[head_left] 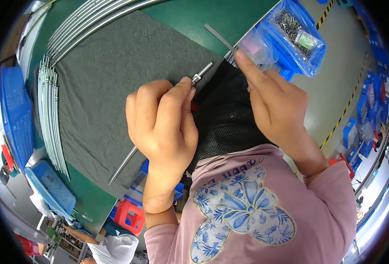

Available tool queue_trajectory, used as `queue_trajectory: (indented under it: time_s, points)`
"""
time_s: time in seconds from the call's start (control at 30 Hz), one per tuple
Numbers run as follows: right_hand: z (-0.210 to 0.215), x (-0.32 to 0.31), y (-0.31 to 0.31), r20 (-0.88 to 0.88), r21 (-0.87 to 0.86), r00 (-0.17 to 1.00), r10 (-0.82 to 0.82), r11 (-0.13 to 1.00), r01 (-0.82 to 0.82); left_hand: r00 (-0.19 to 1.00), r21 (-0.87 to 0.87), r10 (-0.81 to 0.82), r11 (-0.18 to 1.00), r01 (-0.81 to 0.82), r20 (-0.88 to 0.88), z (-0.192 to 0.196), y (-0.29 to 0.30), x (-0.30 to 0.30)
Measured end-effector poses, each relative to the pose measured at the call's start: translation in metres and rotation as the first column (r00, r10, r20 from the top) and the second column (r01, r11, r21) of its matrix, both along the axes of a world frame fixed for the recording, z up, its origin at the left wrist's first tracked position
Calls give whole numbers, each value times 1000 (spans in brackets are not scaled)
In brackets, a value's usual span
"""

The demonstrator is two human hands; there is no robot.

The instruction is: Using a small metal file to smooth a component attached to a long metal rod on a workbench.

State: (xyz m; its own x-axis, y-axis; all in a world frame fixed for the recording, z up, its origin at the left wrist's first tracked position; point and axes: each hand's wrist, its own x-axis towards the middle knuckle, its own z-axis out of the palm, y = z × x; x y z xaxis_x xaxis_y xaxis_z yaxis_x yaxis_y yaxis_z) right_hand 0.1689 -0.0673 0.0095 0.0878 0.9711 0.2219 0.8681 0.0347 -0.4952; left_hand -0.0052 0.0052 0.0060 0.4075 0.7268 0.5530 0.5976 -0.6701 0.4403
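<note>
**Figure: Two hands at a threaded steel rod over a felt-covered bench**

Your left hand was curled closed around a slim, polished steel rod, thumb and forefinger pinching it near its upper end. The rod ran diagonally: its plain lower end lay over the dark grey felt mat, and its upper end, carrying a stepped, threaded metal fitting, projected just beyond your fingertips.

Your right hand was loosely bent, its forefinger extended and its tip touching the edge of a clear plastic bag at a blue plastic bin. Whether that hand gripped anything small could not be told. A second clear bag holding a heap of small dark metal parts sat in the same bin. A flat grey strip lay on the green bench top just beyond the fitting.

Between your hands hung a black mesh fabric, coarse and net-like. Bundles of long, bright, round steel rods lay along the left and far edges of the mat, side by side and touching. Blue perforated baskets stood at the left rim of the bench, and a red plastic stool stood below it.
</note>
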Motion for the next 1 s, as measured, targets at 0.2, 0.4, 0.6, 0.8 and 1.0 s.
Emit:
queue_trajectory:
  time_s: [0.2,0.4,0.6,0.8,1.0]
  points:
    - [5,5,2,25,-9,998,59,998,-58,1000,-11,-10,1000,10,24,-1,2,0]
    - [25,-1,-6,-113,-78,970,217,971,-226,999,-14,4,1000,-3,47,-4,2,1]
    - [15,-17,-8,-287,13,935,207,977,-212,998,-2,5,1000,-5,64,-6,1,1]
    - [10,-21,-21,-110,-26,969,222,974,-226,996,10,-5,1000,4,88,-8,0,1]
    - [12,-22,0,-85,43,970,229,973,-226,994,11,-33,999,32,107,-6,-1,5]
